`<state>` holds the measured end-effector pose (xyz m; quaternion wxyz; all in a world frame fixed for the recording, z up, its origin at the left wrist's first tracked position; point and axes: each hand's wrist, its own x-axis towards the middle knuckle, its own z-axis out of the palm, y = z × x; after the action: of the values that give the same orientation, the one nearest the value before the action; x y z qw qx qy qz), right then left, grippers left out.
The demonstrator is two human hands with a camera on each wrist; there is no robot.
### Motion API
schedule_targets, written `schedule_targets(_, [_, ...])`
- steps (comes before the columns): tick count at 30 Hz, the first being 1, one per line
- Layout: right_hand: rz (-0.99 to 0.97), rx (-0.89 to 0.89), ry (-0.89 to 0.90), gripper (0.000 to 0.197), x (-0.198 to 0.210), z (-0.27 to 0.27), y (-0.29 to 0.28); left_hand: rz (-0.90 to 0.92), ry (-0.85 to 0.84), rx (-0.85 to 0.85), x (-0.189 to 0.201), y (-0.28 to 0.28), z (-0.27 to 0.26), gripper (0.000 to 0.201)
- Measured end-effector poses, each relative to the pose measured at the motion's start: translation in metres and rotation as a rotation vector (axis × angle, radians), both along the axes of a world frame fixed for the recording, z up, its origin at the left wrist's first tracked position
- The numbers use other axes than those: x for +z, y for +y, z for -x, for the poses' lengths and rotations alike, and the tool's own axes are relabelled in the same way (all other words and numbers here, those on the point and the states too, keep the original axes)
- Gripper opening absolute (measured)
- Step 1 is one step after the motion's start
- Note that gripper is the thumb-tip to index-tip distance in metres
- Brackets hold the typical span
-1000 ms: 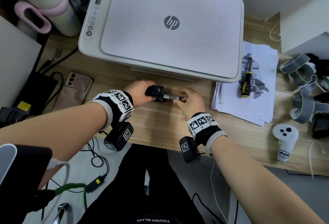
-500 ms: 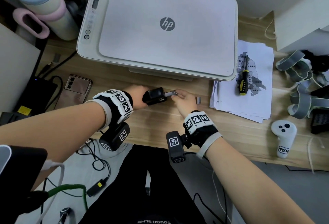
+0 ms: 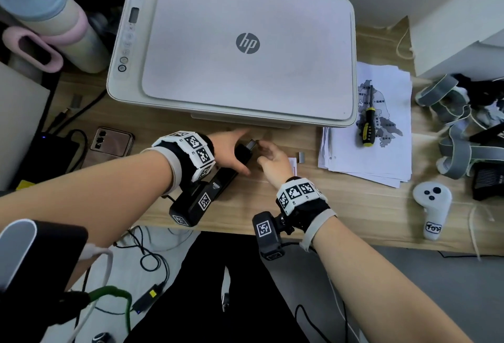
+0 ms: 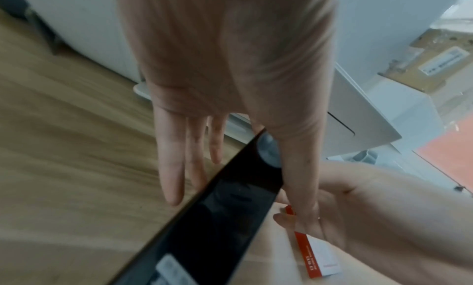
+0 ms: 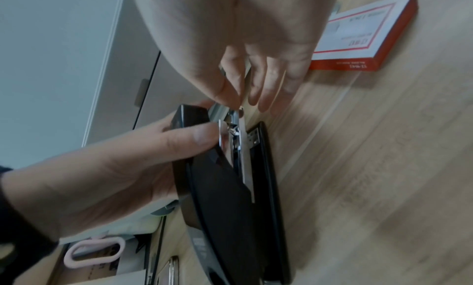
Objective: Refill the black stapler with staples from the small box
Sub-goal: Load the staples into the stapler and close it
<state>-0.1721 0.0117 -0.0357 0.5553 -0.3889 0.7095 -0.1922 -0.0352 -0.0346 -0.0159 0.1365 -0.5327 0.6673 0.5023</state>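
Observation:
The black stapler (image 3: 242,157) lies on the wooden desk (image 3: 354,206) just in front of the printer, its front end pointing away and to the right. My left hand (image 3: 229,151) grips its top near the front, thumb on one side and fingers on the other. A short metal staple tray (image 3: 252,144) sticks out of the front. My right hand (image 3: 272,161) pinches that tray (image 5: 236,111) between thumb and forefinger. The small red and white staple box (image 3: 293,165) lies just right of my right hand, and a loose strip of staples (image 3: 301,157) lies beyond it.
A white printer (image 3: 240,42) fills the back of the desk. A stack of papers (image 3: 381,157) with a screwdriver (image 3: 367,124) lies to the right, then a white controller (image 3: 432,206) and grey straps (image 3: 458,151). A phone (image 3: 111,142) and a bottle (image 3: 51,23) are left.
The stapler has swung from pointing right to pointing away and right. Less of the metal tray shows out of its front. Both hands have moved with it.

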Motion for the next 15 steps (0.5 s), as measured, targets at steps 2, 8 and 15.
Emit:
schedule_targets(2, [-0.012,-0.01,-0.017,0.047,0.003,0.0,-0.001,0.017,-0.014,-0.052,0.0,-0.001,0.004,0.099])
schedule_targets(8, [-0.164,0.109,0.058,0.038,0.003,0.002,0.007,0.001,-0.046,-0.069,-0.001,0.0,0.007,0.085])
schedule_targets(15, [-0.371,0.398,-0.07,0.029,0.016,-0.005,0.021,-0.276,-0.023,0.015,0.001,0.005,-0.011,0.113])
